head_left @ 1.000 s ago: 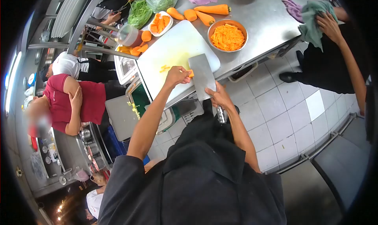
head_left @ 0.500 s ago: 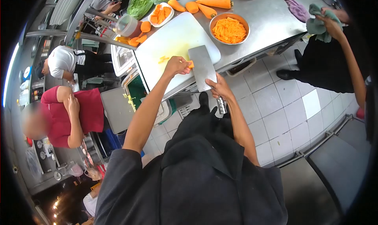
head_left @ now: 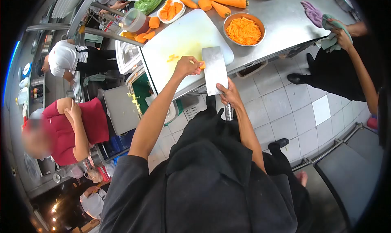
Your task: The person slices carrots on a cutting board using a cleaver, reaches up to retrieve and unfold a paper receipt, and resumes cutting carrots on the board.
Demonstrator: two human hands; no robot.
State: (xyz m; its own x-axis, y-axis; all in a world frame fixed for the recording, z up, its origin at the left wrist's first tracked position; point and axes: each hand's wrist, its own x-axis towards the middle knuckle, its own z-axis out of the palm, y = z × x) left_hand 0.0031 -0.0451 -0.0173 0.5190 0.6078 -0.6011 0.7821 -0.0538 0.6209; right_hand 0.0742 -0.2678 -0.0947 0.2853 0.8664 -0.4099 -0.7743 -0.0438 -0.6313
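My right hand (head_left: 229, 92) is wrapped round a cleaver (head_left: 214, 68), near where its broad blade meets the metal handle. The blade lies over the front edge of a white cutting board (head_left: 183, 33). Against the blade's left side, my left hand (head_left: 189, 66) pinches a small carrot piece (head_left: 202, 65) between its fingertips. A few small orange bits (head_left: 172, 57) lie on the board beyond that hand. Right of the board stands a metal bowl (head_left: 226, 24) filled with shredded carrot (head_left: 244, 31).
Whole carrots (head_left: 230, 2) and a white dish of carrot pieces (head_left: 171, 11) sit behind the board. A green bin (head_left: 140, 88) stands below left. A person at right holds a green cloth (head_left: 332, 37); a person in red (head_left: 77, 125) stands left. Another person's shoe (head_left: 281, 143) shows behind my right side.
The view has shifted slightly, so the board and bowl sit a bit further right. The cleaver has turned more upright in view. A person's leg and shoe have appeared at lower right.
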